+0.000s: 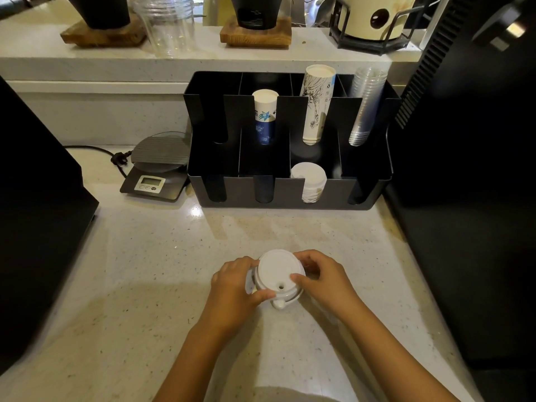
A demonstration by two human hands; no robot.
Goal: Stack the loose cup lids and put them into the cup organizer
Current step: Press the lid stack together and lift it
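Both hands close around a small stack of white round plastic cup lids [278,275] near the front edge of the pale speckled stone bench [145,271]. The left hand [235,285] has its grip on the stack's left side, the right hand [322,278] on its right. The black compartmented cup organizer [290,195] stands toward the back edge, well apart.

Two hands [232,282] [322,278], one organizer [290,195], three cup stacks [264,117] [316,103] [366,105], one scale [156,172] — perhaps two lid stacks [277,274] [310,181].
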